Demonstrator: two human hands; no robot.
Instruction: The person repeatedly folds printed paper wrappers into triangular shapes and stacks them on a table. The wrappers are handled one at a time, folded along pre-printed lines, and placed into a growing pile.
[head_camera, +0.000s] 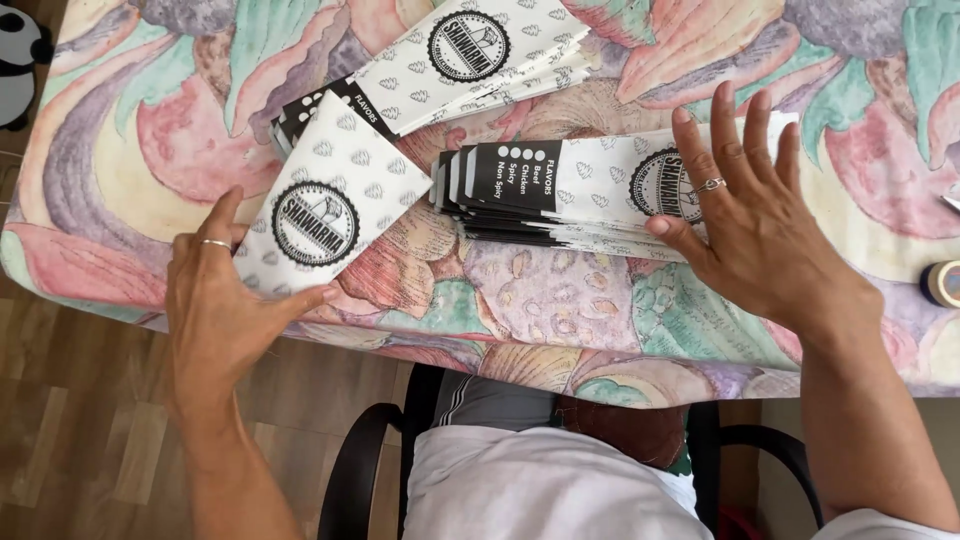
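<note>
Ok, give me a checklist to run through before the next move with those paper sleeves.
1. Left hand on the single sleeve: ok, fingers rest along its lower edge.
2. Right hand steadies the fanned stack: ok, palm flat on it.
3. Single sleeve clear of the fanned stack: ok, they lie apart.
4. Rear pile tidy: not ok, sleeves splayed.
5. Sleeves fully on the tablecloth: ok.
6. Sleeve count: cannot tell.

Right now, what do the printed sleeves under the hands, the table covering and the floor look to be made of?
Printed sleeves: thin matte paper, judging by flat creased edges and fanned layers. Single sleeve at the left hand: same paper. Table covering: probably soft cloth with a pastel floral print, draping over the edge; could be coated. Floor: wood-look planks, slight sheen, possibly laminate.
</note>
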